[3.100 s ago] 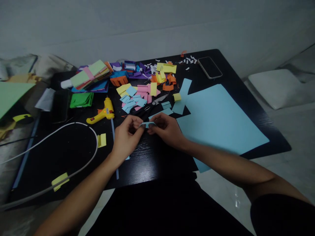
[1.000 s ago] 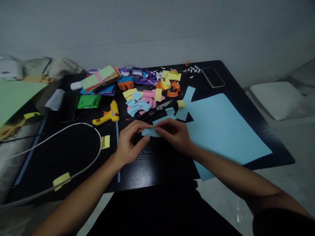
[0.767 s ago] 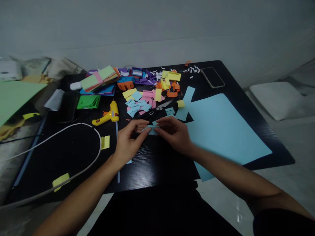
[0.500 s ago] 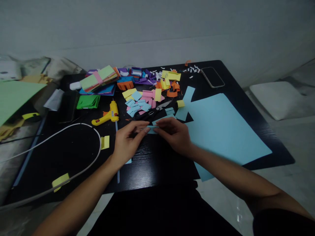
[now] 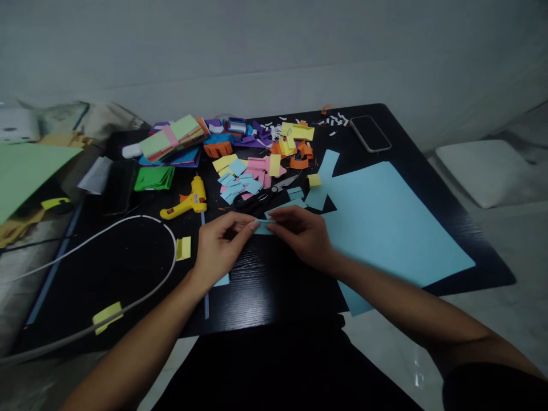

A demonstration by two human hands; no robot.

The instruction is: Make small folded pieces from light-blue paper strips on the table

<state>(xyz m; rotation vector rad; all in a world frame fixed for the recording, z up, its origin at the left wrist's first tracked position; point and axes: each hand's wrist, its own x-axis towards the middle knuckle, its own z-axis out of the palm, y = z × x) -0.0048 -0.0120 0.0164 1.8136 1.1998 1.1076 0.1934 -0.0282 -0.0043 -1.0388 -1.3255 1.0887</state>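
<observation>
Between my two hands is a small light-blue piece of paper [image 5: 263,228] with a narrow folded edge along its top. My left hand [image 5: 223,242] pinches its left end between thumb and fingers. At the right end, my right hand [image 5: 302,234] pinches it the same way. Just beyond my fingers lie black-handled scissors [image 5: 268,197], partly among small blue cut pieces [image 5: 240,185]. A large light-blue sheet [image 5: 394,222] spreads to the right, partly under my right forearm. A yellow glue gun [image 5: 190,200] lies beyond my left hand.
On the black table [image 5: 265,302] a white cable [image 5: 171,268] loops at left. Stacked coloured paper [image 5: 175,137], green folded paper [image 5: 154,178] and purple, pink, orange scraps line the back. A phone [image 5: 370,134] rests at the back right. A pale cushioned seat [image 5: 479,171] stands beyond the right edge.
The folded edge of the blue paper looks narrower now, and my fingers have shifted slightly along it. Both hands keep hold of it; the other things stay in place.
</observation>
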